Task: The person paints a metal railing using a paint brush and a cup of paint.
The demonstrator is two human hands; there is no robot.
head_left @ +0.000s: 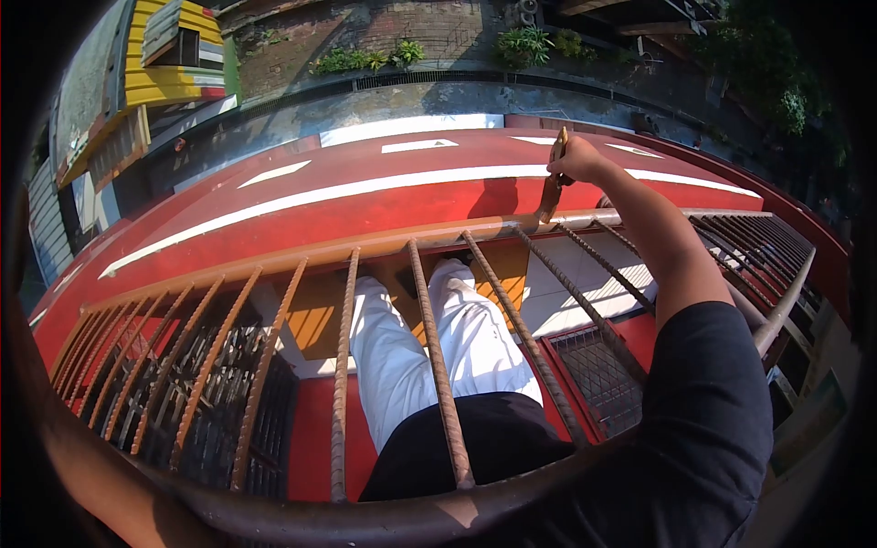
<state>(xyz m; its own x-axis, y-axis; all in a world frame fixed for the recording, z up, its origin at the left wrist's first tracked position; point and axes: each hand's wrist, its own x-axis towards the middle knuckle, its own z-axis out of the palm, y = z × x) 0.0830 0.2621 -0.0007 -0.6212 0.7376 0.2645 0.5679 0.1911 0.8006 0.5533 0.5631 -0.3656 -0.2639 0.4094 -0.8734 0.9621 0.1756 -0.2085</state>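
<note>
My right hand (574, 159) is closed around a paintbrush (551, 194), its handle pointing up. The bristles hang down right at the far pipe rail (402, 239) of a metal railing. Left of the brush this rail is orange-brown; to the right it looks duller and greyer. Twisted rebar bars (437, 365) run from that rail toward a thicker near pipe (356, 522) below my chest. At the lower left only my left arm (110, 489) shows, beside the near pipe; the left hand is out of sight.
Beyond the rail lies a red ledge (365, 205) with white stripes, high above a paved lane (429, 99). Across it are plants (523, 46) and a yellow corrugated structure (160, 46). My legs in white trousers (475, 338) show through the bars, near a mesh panel (598, 379).
</note>
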